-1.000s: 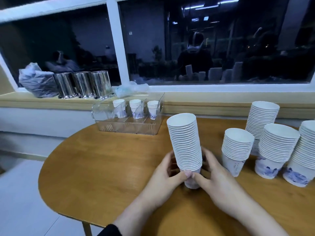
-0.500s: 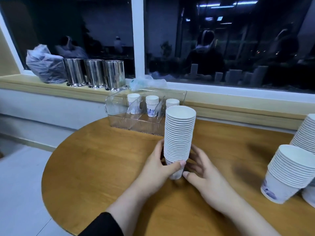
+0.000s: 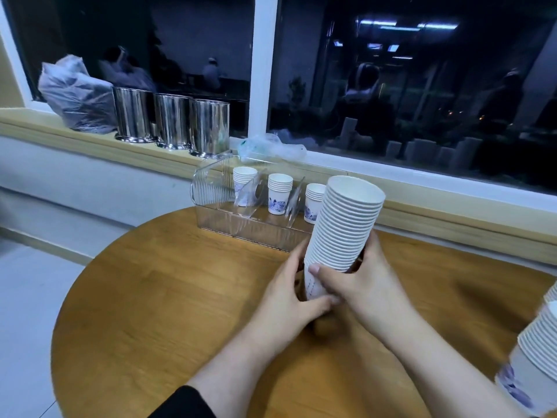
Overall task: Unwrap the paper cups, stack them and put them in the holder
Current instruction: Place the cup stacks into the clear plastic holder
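A tall stack of white paper cups (image 3: 343,224) leans right over the round wooden table (image 3: 168,297). My left hand (image 3: 289,294) wraps its bottom cup from the left and below. My right hand (image 3: 358,285) grips the same base from the right, thumb across the front. Behind the stack stands a clear plastic holder (image 3: 217,200) with three short cup stacks (image 3: 279,193) in its compartments. The holder's right end is hidden by the held stack.
Another cup stack (image 3: 536,354) sits at the table's right edge, partly cut off. On the windowsill stand three steel canisters (image 3: 171,122), a grey plastic bag (image 3: 75,95) and crumpled clear wrapping (image 3: 271,146). The floor lies to the left of the table.
Both hands have carried the stack toward the holder and tilted it right. The right thumb now crosses the bottom cup. The view swung left, so most other stacks left the frame.
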Demonstrator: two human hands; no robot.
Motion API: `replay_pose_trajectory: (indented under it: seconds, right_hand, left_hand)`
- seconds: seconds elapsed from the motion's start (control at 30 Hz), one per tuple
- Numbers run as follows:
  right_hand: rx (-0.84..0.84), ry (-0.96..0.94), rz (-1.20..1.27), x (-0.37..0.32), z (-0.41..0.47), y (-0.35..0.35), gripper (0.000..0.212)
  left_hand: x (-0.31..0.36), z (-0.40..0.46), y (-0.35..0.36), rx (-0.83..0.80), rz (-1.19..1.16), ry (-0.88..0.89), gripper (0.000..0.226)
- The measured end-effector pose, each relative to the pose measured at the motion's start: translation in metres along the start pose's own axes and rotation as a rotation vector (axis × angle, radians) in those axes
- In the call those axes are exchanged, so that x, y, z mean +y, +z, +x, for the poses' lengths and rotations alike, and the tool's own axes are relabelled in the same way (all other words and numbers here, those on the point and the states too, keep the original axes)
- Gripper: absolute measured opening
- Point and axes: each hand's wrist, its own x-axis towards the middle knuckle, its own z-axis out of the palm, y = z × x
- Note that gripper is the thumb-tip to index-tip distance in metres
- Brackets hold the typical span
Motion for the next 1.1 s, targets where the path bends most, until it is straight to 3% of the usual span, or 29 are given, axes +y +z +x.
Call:
replay_pose_trajectory:
  seconds: [0.07,0.23,0.4,0.77,0.9,1.03,1.1]
  right_hand:
    - [0.034,-0.033,0.028,-0.016,0.016,-0.006,0.072]
    - [0.091,-0.049,0.153,-0.053,0.089,-0.011,0.07]
    - [0.197,0.022,0.158,-0.051,0.185,-0.004,0.079]
    - [0.289,0.167,-0.028,-0.009,0.282,0.037,0.069]
    - [0.275,0.295,-0.1,0.002,0.29,0.049,0.063]
    - [0.227,0.513,0.008,0.01,0.291,0.061,0.054]
    - [0.192,0.54,-0.068,0.015,0.289,0.067,0.064]
  left_hand:
    - [-0.004,0.009,-0.015,0.051,0.068,0.032,0.083]
    - [-0.025,0.051,-0.061,0.315,0.54,0.248,0.049]
    - [-0.04,0.096,-0.078,0.364,0.714,0.362,0.045]
    - [-0.063,0.131,-0.074,0.298,0.751,0.338,0.039]
    - [-0.066,0.133,-0.075,0.278,0.743,0.3,0.039]
    - [-0.065,0.133,-0.075,0.272,0.727,0.307,0.038]
    - [-0.064,0.133,-0.076,0.26,0.725,0.293,0.038]
